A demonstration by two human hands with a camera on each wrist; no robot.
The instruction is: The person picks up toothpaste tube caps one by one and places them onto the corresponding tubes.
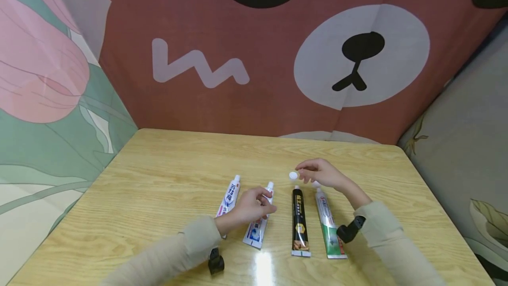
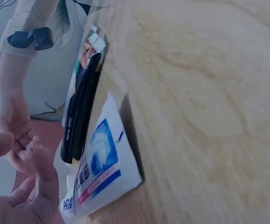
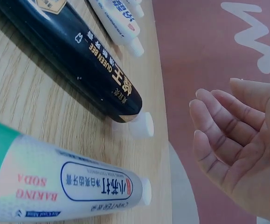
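Note:
My left hand (image 1: 254, 204) hovers over a white-and-blue toothpaste tube (image 1: 255, 233), its fingers loosely bent with nothing between them. Left of that, partly behind the hand, lies another white toothpaste tube (image 1: 230, 195). My right hand (image 1: 322, 173) is raised above the far ends of the other two tubes; in the right wrist view its relaxed fingers (image 3: 209, 123) hold nothing. Below it lie a black toothpaste tube (image 1: 299, 222) and a green-and-white baking soda toothpaste tube (image 1: 329, 226). A round white cap (image 1: 293, 175) shows beside the right fingertips, just beyond the black tube's mouth.
The tubes lie on a wood-grain table (image 1: 158, 197), mouths toward its far edge. A reddish cloth with a bear face (image 1: 222, 114) hangs behind it, and patterned fabric (image 1: 51, 153) is at the left. A black wrist camera (image 1: 351, 229) overlaps the green tube.

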